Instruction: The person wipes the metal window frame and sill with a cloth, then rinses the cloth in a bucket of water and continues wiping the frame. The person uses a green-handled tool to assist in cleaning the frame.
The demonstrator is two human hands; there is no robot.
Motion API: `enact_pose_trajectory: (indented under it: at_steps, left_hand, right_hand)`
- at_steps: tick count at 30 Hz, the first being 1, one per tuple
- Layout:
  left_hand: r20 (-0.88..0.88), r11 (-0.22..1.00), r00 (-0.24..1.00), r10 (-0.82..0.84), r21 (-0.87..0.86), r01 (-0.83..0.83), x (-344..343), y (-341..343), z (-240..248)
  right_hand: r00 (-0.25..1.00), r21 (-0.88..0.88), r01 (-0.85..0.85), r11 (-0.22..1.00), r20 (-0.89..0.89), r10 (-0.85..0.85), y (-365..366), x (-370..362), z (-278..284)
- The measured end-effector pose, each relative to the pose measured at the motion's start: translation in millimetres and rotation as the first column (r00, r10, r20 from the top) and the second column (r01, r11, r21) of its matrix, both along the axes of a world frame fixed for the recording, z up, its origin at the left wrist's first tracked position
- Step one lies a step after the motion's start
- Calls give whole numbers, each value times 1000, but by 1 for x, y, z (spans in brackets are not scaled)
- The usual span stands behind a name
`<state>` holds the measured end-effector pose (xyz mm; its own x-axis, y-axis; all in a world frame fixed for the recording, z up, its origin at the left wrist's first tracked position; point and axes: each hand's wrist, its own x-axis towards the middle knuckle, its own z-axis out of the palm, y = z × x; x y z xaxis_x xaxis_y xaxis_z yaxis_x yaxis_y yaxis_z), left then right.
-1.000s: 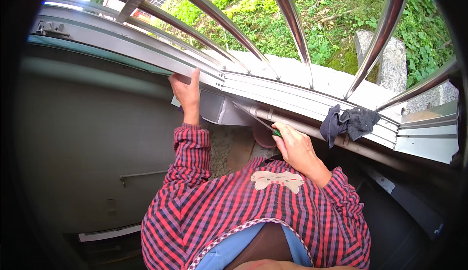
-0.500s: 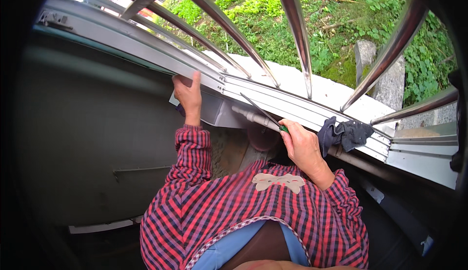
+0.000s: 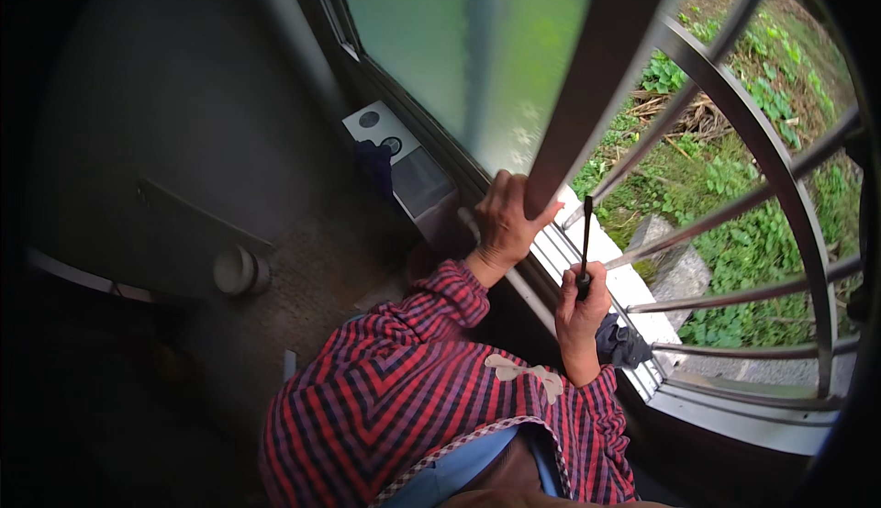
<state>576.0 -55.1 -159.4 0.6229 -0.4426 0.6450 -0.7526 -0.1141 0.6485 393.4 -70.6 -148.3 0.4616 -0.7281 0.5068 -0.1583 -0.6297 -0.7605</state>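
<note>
My left hand (image 3: 505, 225) is wrapped round the lower part of the upright edge of a sliding window sash (image 3: 587, 86), thumb on one side and fingers on the other. Frosted glass (image 3: 431, 49) fills the sash. Just to the right, my right hand (image 3: 580, 324) is closed on the dark handle of a screwdriver (image 3: 587, 233), whose thin shaft points up and away. It is over the white window track (image 3: 549, 256), and the tip seems clear of the sash. A crumpled black cloth (image 3: 624, 343) lies on the sill beside my right wrist.
Curved metal bars (image 3: 775, 150) stand outside the window, with plants and stone slabs beyond. Below the sill on the left is a white box (image 3: 369, 119) with round dark openings and a dark cloth (image 3: 374, 167) over it. A pale round container (image 3: 240, 271) is farther left, low down.
The view has swung round. My left hand has gone from the frame's lower rail to the sash's upright edge. The screwdriver, earlier slanting left over the track, now points up.
</note>
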Motion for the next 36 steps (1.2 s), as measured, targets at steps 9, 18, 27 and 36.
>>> enact_pose_trajectory:
  at_steps: [9, 18, 27, 36]
  left_hand:
    - [259, 920, 959, -117, -335, 203, 9, -3, 34]
    - [357, 806, 927, -116, -511, 298, -2, 4, 75]
    - [351, 773, 931, -105, -560, 298, -13, -3, 76]
    - [341, 765, 937, -75, -583, 274, -23, -12, 69]
  right_hand:
    - [980, -189, 153, 970, 155, -124, -29, 53, 97]
    - [931, 26, 150, 988, 331, -150, -12, 56, 140]
    - [890, 69, 109, 992, 438, -128, -8, 49, 142]
    - [918, -2, 258, 966, 312, -244, -9, 43, 138]
